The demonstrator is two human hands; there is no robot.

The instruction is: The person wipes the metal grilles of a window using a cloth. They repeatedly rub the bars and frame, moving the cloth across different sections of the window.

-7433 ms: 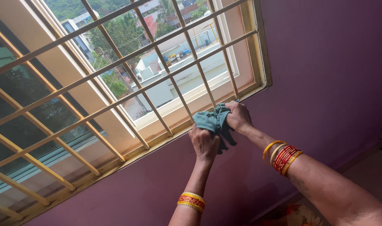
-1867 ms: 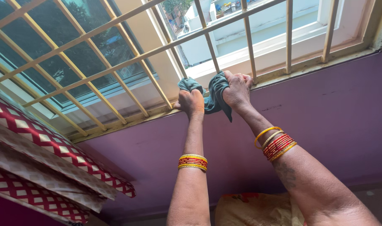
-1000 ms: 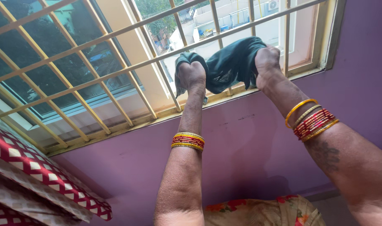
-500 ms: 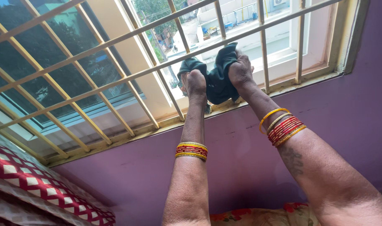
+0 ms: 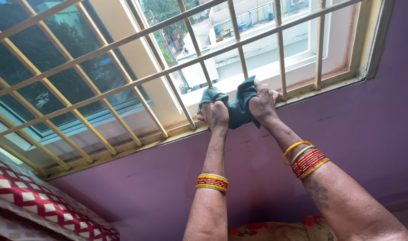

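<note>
Teal cloth (image 5: pixel 236 108) is stretched between both hands at the foot of the cream window grille (image 5: pixel 123 85), wrapped around the lower end of one upright bar, just above the sill (image 5: pixel 302 91). In the head view, the only one, the left hand (image 5: pixel 216 115) is closed in a fist round one end of the cloth, knuckles toward the camera, and the right hand (image 5: pixel 263 103) is clenched on the other end, its fingers pressed against the next bar over. Each wrist carries red and gold bangles (image 5: pixel 212 182). Below the sill runs a purple wall (image 5: pixel 355 134); a red and white checked cushion (image 5: pixel 29 196) shows at the lower left and a floral fabric (image 5: pixel 275 231) along the bottom edge.

Against the picture half a second back, both hands and the cloth sit lower: then they were about level with the lower cross rail, now they are down by the sill. A second back the cloth was spread wide at that rail, with the hands further apart. So the cloth has travelled down the bar from rail to sill, with both grips unchanged, and this bar's lower stretch looks to be covered by the wiping.
</note>
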